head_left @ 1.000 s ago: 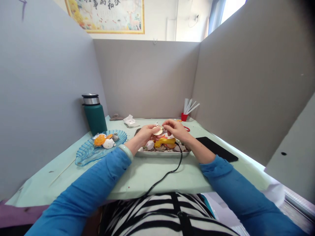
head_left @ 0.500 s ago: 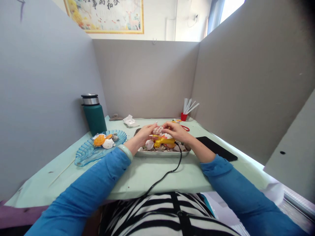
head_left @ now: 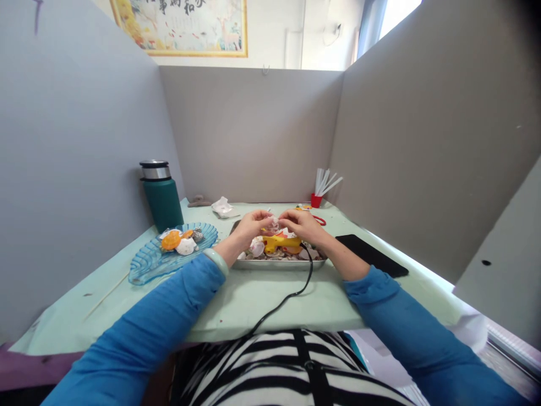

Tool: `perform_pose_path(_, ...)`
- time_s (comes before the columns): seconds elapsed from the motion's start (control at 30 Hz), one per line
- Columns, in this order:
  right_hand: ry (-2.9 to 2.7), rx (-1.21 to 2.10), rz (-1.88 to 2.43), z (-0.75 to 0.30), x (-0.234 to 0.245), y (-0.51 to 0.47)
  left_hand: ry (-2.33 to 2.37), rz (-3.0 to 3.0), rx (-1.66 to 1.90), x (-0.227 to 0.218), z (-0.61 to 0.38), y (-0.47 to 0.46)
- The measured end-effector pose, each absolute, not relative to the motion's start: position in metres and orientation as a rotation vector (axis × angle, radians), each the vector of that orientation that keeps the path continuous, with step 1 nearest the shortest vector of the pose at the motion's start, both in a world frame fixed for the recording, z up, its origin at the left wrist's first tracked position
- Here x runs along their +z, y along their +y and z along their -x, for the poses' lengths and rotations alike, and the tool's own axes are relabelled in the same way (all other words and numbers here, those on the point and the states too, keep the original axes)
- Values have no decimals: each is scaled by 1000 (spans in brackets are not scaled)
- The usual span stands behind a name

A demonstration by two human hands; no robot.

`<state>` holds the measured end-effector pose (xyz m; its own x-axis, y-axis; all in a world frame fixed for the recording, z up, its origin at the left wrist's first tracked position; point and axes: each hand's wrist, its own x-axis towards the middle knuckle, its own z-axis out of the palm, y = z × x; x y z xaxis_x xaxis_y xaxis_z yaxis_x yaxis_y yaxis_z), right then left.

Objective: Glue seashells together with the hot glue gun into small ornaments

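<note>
My left hand (head_left: 252, 224) and my right hand (head_left: 302, 224) meet above a metal tray (head_left: 279, 265). Between their fingertips is a small pale, reddish-patterned seashell (head_left: 274, 224), partly covered by the fingers. Both hands are closed on it. Beneath them in the tray lies a yellow glue gun (head_left: 281, 243) with a black cord (head_left: 291, 295) running toward me. Several loose shells (head_left: 257, 247) surround it in the tray.
A blue glass dish (head_left: 147, 265) with orange and white shells stands at the left, near a green bottle (head_left: 163, 203). White glue sticks (head_left: 324, 181) stand in a red cup (head_left: 315, 201) at the back right. A black flat pad (head_left: 372, 255) lies to the right.
The shell between my fingers has turned and shows less of its patterned face. Both hands have stayed in nearly the same place over the tray.
</note>
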<state>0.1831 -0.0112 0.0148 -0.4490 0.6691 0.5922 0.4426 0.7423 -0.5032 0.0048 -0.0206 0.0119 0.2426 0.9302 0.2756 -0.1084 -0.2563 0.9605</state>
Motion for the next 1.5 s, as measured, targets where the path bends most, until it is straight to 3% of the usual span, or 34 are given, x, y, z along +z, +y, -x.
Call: perform_pose_path(1.5, -2150, 419, 828, -184, 15, -14, 845, -1549, 1254, 7, -5, -17)
